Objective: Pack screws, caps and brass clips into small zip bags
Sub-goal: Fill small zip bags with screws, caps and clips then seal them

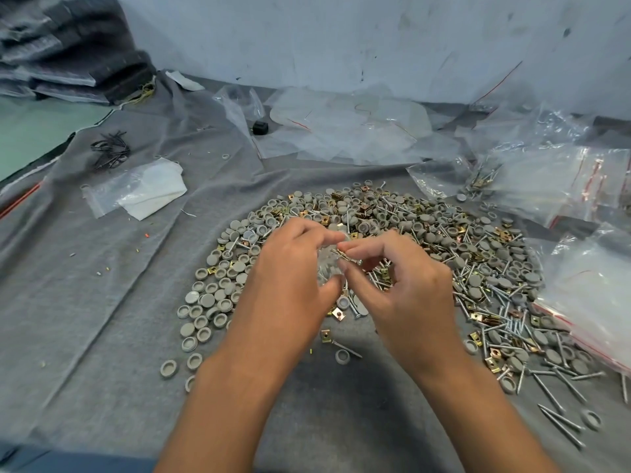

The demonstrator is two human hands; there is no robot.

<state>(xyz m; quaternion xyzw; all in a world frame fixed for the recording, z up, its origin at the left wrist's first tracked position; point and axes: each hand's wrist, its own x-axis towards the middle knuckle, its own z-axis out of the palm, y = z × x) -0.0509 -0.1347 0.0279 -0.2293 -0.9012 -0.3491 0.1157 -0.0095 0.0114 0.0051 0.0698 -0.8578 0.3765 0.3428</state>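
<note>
A wide heap of grey round caps, silver screws and brass clips covers the grey cloth in the middle of the head view. Above the heap my left hand grips a small clear zip bag with grey caps showing inside. My right hand pinches brass clips and a screw at the bag's mouth, its fingertips touching those of my left hand.
Filled zip bags with red seal strips lie at the right, more at the near right. Empty clear bags are piled at the back by the wall. A folded bag with white paper and black ties lie left.
</note>
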